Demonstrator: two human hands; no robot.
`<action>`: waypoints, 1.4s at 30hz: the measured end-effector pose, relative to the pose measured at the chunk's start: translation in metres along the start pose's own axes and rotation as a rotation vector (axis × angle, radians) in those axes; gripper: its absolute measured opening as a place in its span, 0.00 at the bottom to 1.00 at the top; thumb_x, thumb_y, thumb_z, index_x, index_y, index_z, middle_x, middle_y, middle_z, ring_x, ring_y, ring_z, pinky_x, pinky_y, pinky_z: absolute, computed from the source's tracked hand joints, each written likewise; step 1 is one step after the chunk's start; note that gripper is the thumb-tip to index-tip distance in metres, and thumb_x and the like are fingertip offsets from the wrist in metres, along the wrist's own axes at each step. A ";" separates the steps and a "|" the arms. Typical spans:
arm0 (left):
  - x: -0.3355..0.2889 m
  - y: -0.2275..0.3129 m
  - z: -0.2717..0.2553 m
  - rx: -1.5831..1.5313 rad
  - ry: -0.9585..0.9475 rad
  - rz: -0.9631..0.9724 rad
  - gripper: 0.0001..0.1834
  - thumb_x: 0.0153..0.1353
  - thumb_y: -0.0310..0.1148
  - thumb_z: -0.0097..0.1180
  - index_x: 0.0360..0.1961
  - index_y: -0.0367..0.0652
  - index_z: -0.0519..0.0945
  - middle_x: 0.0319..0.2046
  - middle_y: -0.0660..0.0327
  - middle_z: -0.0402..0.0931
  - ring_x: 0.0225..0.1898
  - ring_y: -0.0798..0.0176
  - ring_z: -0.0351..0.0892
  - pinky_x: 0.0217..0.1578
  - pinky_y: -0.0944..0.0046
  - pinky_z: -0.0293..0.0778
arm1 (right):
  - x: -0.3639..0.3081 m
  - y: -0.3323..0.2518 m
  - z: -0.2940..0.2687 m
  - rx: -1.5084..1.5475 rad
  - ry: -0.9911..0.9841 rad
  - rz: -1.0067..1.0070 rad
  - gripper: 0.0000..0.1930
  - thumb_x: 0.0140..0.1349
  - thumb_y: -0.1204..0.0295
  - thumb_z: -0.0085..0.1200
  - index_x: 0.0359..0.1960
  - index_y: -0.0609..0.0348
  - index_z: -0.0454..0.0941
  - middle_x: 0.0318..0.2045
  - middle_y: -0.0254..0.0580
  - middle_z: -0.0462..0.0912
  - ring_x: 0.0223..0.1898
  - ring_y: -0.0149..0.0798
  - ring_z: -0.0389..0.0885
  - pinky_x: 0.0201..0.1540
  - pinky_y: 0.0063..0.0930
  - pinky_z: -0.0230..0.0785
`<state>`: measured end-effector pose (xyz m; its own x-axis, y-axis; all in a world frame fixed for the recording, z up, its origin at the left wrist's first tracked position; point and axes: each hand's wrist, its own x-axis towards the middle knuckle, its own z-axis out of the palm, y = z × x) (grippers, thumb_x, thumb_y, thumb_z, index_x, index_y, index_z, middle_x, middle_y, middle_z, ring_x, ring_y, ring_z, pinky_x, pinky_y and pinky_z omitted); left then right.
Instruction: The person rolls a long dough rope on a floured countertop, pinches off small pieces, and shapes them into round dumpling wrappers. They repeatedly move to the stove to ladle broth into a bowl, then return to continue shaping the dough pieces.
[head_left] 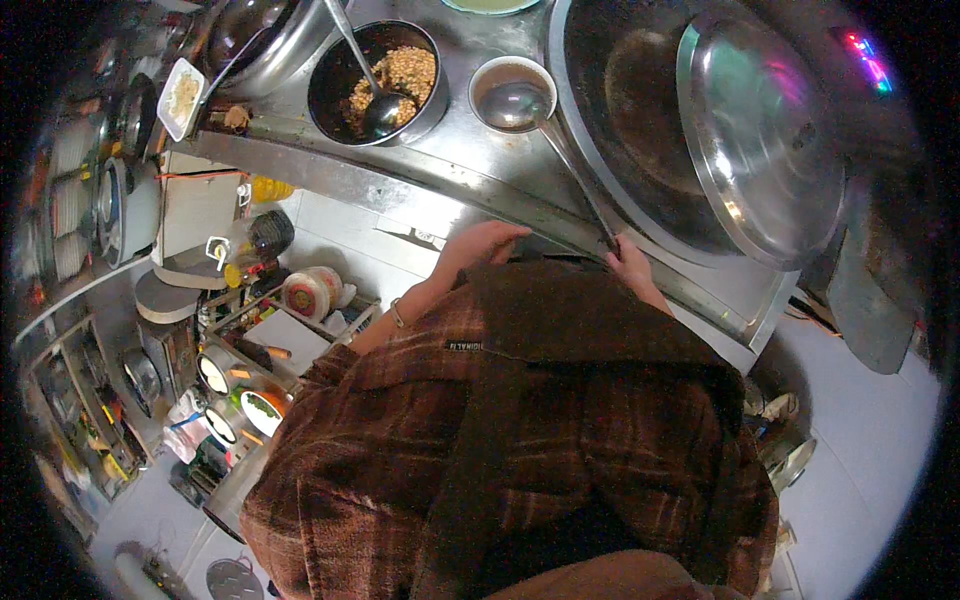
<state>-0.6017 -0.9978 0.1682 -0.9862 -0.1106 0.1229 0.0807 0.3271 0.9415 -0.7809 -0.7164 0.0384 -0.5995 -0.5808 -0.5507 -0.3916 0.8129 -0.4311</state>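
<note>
My right hand is closed round the end of a long-handled ladle. The ladle's bowl rests inside a white-rimmed container of liquid on the steel counter. At the counter's front edge, my left hand has its fingers drawn together. What it holds, if anything, is hidden beside the dark apron. Left of the container stands a dark-lined metal pot of small golden-brown pieces, with another ladle leaning in it. Neither hand touches that pot.
A large wok fills the right of the steel counter, a shiny domed lid leaning over it. A white tray sits at the far left. Below are oil bottles, a tub and several bowls.
</note>
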 end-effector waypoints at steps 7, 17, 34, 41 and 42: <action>-0.016 -0.005 0.003 0.107 0.033 0.100 0.24 0.55 0.20 0.45 0.55 0.47 0.70 0.15 0.65 0.61 0.19 0.64 0.63 0.29 0.67 0.66 | -0.018 0.001 -0.001 0.133 0.159 0.017 0.21 0.55 0.58 0.54 0.47 0.54 0.68 0.29 0.53 0.78 0.33 0.58 0.77 0.35 0.48 0.67; -0.012 -0.001 0.005 0.146 -0.005 0.160 0.24 0.52 0.22 0.47 0.54 0.45 0.69 0.15 0.66 0.61 0.21 0.62 0.65 0.30 0.65 0.65 | -0.033 -0.009 -0.023 0.509 0.060 -0.185 0.16 0.56 0.63 0.54 0.41 0.60 0.70 0.27 0.45 0.73 0.29 0.42 0.72 0.36 0.33 0.66; -0.002 0.005 0.010 0.192 -0.045 -0.154 0.17 0.58 0.27 0.51 0.50 0.49 0.73 0.39 0.56 0.75 0.42 0.51 0.75 0.42 0.60 0.72 | -0.102 0.020 -0.039 0.433 0.295 0.060 0.24 0.61 0.71 0.47 0.59 0.56 0.60 0.37 0.51 0.75 0.36 0.49 0.75 0.42 0.35 0.67; 0.011 -0.004 0.007 0.185 -0.055 -0.134 0.18 0.56 0.25 0.51 0.49 0.50 0.74 0.36 0.57 0.75 0.40 0.53 0.76 0.38 0.60 0.71 | -0.089 0.035 -0.034 0.558 0.364 0.247 0.31 0.55 0.74 0.45 0.64 0.57 0.55 0.51 0.53 0.71 0.42 0.46 0.74 0.45 0.33 0.66; 0.013 -0.005 0.006 0.184 -0.048 -0.125 0.19 0.55 0.24 0.51 0.49 0.50 0.74 0.36 0.57 0.75 0.39 0.53 0.76 0.37 0.60 0.71 | -0.087 0.036 -0.035 0.554 0.378 0.245 0.32 0.55 0.74 0.44 0.64 0.56 0.54 0.52 0.52 0.71 0.42 0.46 0.74 0.46 0.32 0.66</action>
<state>-0.6160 -0.9954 0.1634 -0.9930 -0.1177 -0.0103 -0.0659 0.4796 0.8750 -0.7677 -0.6350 0.0956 -0.8649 -0.2483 -0.4362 0.1374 0.7187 -0.6816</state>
